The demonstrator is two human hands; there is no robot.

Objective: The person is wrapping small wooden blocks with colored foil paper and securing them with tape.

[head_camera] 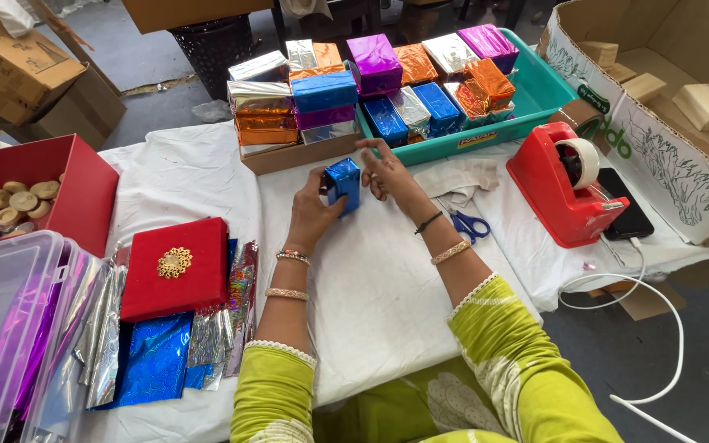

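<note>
Both hands were on the small blue foil-wrapped box [343, 184] mid-frame, left hand [312, 215] gripping its side, right hand [384, 170] loosely touching; looked light, slick, crinkly.

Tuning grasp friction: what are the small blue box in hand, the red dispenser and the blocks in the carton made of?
Small blue box: shiny metallic foil wrap, mirror glints and creases; core hidden. Red dispenser: likely moulded plastic, smooth, glossy. Blocks: seemingly bare wood, pale, matte.
</note>
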